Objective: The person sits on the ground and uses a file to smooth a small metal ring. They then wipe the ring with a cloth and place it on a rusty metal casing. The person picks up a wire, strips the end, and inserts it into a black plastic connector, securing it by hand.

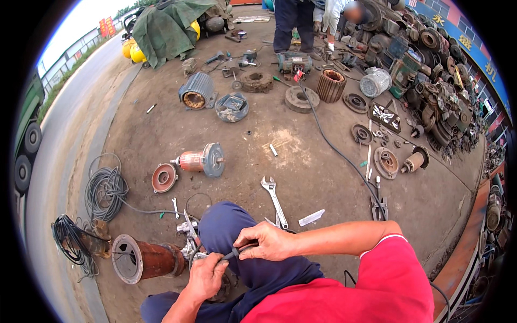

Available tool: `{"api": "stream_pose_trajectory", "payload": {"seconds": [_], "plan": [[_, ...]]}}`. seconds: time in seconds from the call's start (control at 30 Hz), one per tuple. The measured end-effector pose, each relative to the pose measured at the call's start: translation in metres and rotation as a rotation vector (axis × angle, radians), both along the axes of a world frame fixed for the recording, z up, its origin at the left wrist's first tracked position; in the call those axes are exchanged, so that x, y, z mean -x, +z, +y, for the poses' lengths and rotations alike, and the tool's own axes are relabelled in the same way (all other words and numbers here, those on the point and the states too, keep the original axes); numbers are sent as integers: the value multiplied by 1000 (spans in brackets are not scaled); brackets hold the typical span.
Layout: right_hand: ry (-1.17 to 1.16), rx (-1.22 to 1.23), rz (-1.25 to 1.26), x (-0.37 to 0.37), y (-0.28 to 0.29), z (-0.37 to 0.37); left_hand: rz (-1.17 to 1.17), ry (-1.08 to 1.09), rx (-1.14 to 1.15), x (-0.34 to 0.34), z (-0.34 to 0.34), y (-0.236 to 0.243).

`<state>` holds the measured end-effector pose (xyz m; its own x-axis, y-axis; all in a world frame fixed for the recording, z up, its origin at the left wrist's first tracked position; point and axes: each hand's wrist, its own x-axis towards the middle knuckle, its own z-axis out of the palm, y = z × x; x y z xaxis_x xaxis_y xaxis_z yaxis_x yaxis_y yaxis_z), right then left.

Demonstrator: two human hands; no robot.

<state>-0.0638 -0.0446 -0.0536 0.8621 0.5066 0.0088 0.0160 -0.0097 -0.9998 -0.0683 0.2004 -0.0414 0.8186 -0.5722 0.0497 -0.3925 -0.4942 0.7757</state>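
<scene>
Close over my bent knee, both hands work on a short black cable end [230,254] with a thicker dark collar. My left hand [203,277] grips its lower end, fingers wrapped round it. With thumb and fingers, my right hand [267,242] pinches the other end, partly hiding it. Beside my left hand, a rusty red cylindrical motor housing [156,260] lies on its side, flanged opening facing left. Beyond my knee lie an adjustable wrench [274,200] and a small open-end wrench [175,207]. A red rotor with a grey end cover [214,160] rests farther off.
Coiled grey cable [107,191] lies at left. A long dark cable [331,141] crosses the ground on the right. Motor bodies [197,90], a ring-shaped stator [331,86] and a heap of motor parts [441,86] stand farther away. Another person [344,16] bends down at the back.
</scene>
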Motion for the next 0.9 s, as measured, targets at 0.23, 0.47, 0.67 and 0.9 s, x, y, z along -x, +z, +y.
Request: {"api": "stream_pose_trajectory", "payload": {"seconds": [0.23,0.47,0.67,0.9], "plan": [[-9,20,-20,-3,-3,1,71,21,16,-1,-1,0],[9,56,-256,-17,10,-10,100,65,50,-7,-3,3],[25,442,-858,-21,35,-10,138,80,57,-5,-3,15],[93,391,-846,-24,43,-3,-71,2,55,-1,3,16]]}}
